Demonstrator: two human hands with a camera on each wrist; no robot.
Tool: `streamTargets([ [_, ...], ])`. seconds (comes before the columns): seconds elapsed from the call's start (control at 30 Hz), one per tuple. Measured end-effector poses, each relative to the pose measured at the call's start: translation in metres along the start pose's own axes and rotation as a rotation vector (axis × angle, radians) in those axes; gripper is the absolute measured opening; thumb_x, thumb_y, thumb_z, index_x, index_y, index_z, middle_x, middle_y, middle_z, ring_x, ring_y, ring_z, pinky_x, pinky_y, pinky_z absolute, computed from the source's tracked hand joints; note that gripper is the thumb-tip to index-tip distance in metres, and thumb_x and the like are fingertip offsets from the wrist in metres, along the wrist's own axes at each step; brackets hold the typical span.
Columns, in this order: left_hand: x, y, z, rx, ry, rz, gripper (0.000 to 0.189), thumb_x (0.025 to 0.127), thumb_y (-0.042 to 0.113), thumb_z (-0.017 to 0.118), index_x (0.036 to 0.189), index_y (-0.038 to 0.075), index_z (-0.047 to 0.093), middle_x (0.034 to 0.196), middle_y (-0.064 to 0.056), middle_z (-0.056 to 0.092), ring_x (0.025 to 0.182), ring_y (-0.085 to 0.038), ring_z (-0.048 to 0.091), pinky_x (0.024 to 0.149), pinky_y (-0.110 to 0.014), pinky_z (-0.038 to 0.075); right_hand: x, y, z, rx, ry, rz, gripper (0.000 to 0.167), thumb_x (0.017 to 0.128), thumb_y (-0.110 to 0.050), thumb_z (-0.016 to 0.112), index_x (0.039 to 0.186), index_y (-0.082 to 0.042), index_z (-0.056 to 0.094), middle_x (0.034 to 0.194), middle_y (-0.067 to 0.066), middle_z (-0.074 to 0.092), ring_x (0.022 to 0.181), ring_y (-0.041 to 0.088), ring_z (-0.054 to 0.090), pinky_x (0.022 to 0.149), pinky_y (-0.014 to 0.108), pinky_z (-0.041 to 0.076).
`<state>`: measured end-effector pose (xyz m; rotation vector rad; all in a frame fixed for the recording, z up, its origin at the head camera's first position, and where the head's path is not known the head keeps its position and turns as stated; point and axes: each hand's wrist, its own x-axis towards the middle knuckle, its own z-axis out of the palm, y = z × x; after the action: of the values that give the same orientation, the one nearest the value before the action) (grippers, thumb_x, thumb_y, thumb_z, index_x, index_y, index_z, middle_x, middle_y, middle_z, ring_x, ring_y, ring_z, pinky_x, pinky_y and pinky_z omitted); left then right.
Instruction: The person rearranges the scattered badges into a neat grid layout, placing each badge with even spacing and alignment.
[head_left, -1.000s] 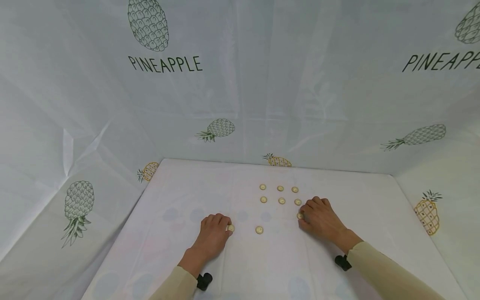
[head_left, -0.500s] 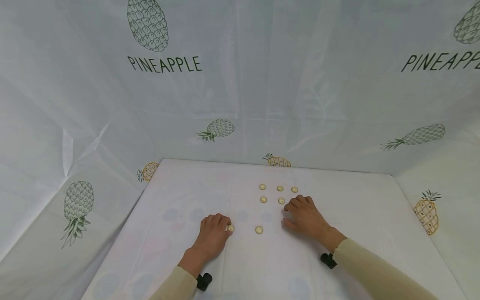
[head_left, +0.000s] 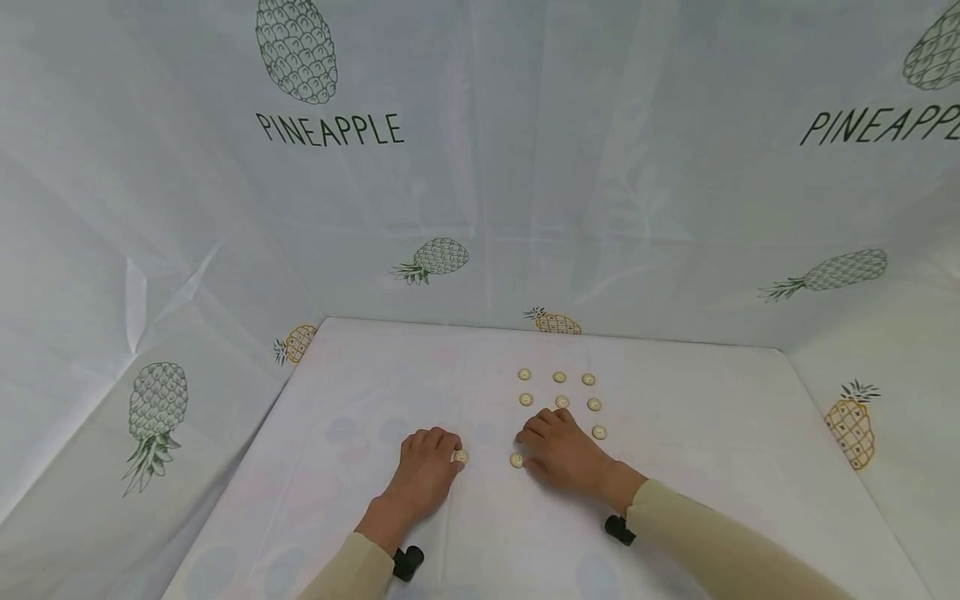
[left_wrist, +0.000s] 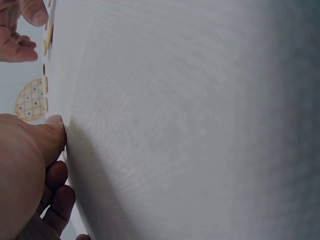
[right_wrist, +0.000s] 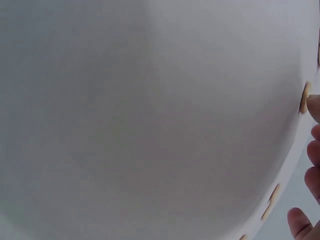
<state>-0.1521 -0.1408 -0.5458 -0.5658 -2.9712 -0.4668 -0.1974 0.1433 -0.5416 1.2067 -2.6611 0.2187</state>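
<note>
My left hand (head_left: 429,468) rests on the white table at left of centre, thumb and index finger pinching a round cream button (head_left: 461,457). In the left wrist view the thumb (left_wrist: 52,135) lies at the cloth and hides that button. A second cream button (head_left: 517,460) lies flat to its right. Over it comes my right hand (head_left: 566,454), thumb and forefinger spread apart beside the button, holding nothing. In the right wrist view the thumb tip overlaps the edge of this button (right_wrist: 304,98), while another finger (right_wrist: 298,222) stays well apart.
Behind the right hand lie several more cream buttons in rows, such as one at the back left (head_left: 524,374) and one at the near right (head_left: 599,432). A white pineapple-printed sheet (head_left: 480,192) hangs beyond the table's far edge.
My right hand has let go of the near-right button, which stays behind, and has moved left to the lone button in the middle. The left hand has not moved.
</note>
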Motion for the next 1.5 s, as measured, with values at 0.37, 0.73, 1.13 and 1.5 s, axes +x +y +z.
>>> streamTargets([
  [0.37, 0.002, -0.004, 0.005, 0.021, 0.002, 0.002, 0.019, 0.101, 0.024, 0.073, 0.111, 0.014, 0.061, 0.113, -0.006, 0.059, 0.106, -0.027, 0.052, 0.101, -0.054, 0.043, 0.005, -0.01, 0.004, -0.061, -0.011, -0.03, 0.015, 0.099, -0.032, 0.075, 0.107, -0.019, 0.072, 0.104, -0.006, 0.066, 0.101, 0.016, 0.054, 0.09, 0.038, 0.043],
  [0.73, 0.003, -0.005, 0.004, -0.006, -0.022, -0.012, 0.018, 0.103, 0.024, 0.071, 0.113, 0.014, 0.06, 0.115, -0.007, 0.059, 0.109, -0.029, 0.052, 0.104, -0.056, 0.042, 0.001, -0.012, 0.002, -0.068, -0.019, 0.005, 0.017, 0.099, -0.034, 0.074, 0.109, -0.021, 0.071, 0.106, -0.007, 0.065, 0.1, 0.015, 0.052, 0.09, 0.037, 0.041],
  [1.13, 0.002, -0.002, 0.002, -0.015, -0.02, -0.011, 0.017, 0.103, 0.024, 0.071, 0.112, 0.014, 0.06, 0.114, -0.007, 0.059, 0.109, -0.029, 0.052, 0.104, -0.056, 0.042, -0.003, -0.012, 0.005, -0.092, 0.042, 0.014, 0.022, 0.096, -0.039, 0.077, 0.102, -0.019, 0.07, 0.101, -0.006, 0.064, 0.096, 0.017, 0.051, 0.089, 0.039, 0.041],
  [1.5, 0.002, -0.002, 0.001, -0.026, -0.029, -0.022, 0.017, 0.103, 0.023, 0.071, 0.112, 0.014, 0.06, 0.114, -0.007, 0.059, 0.109, -0.029, 0.052, 0.105, -0.057, 0.041, -0.003, -0.014, 0.004, -0.098, 0.05, -0.014, 0.019, 0.097, -0.035, 0.077, 0.098, -0.018, 0.069, 0.097, -0.005, 0.063, 0.094, 0.017, 0.051, 0.087, 0.038, 0.041],
])
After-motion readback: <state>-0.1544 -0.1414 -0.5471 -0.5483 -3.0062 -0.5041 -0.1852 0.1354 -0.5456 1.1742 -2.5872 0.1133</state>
